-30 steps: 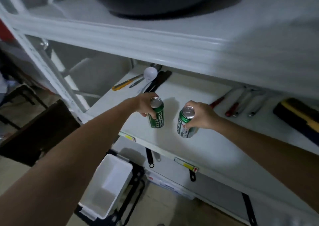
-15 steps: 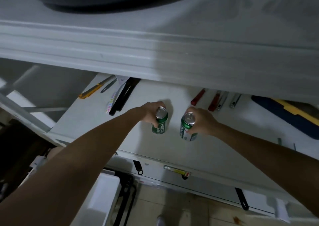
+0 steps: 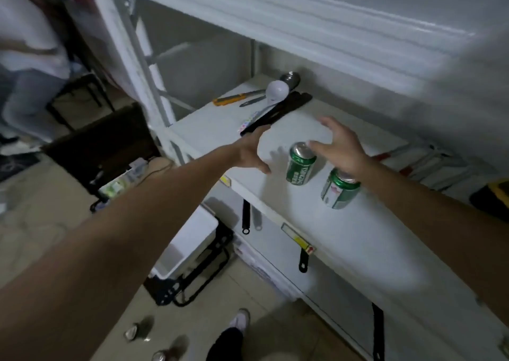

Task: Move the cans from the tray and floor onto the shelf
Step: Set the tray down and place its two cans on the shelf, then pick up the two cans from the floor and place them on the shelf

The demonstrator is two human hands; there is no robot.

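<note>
Both hands hover over the white shelf [image 3: 358,239] with fingers spread wide and nothing in them. The left hand [image 3: 252,151] is palm-down near the shelf's front edge, its fingers pointing inward, clear of the nearest can. The right hand [image 3: 340,147] is raised a little above the shelf, fingers splayed, with its thumb close to the rim of one can; whether it touches the rim cannot be told through the blur.

Two green cans stand upright on the shelf. The first can [image 3: 300,163] sits between the two hands, just beside the right thumb and a short gap from the left fingertips. The second can [image 3: 340,189] stands just below the right wrist, near the first can but apart from it.

Beyond the left hand, toward the back of the shelf, lie a long black tool [image 3: 278,114], a white bulb [image 3: 277,91] and a yellow-handled knife [image 3: 228,100]. Past the right hand, some red-handled tools [image 3: 407,168] lie blurred on the shelf, and a black and yellow object [image 3: 493,195] sits at the far right edge.

Below the left forearm, on the floor, a white tray [image 3: 190,245] rests in a black frame [image 3: 198,280]. More cans [image 3: 133,331] lie on the tiled floor [image 3: 55,223] well below both hands, near a white shoe [image 3: 240,318].
</note>
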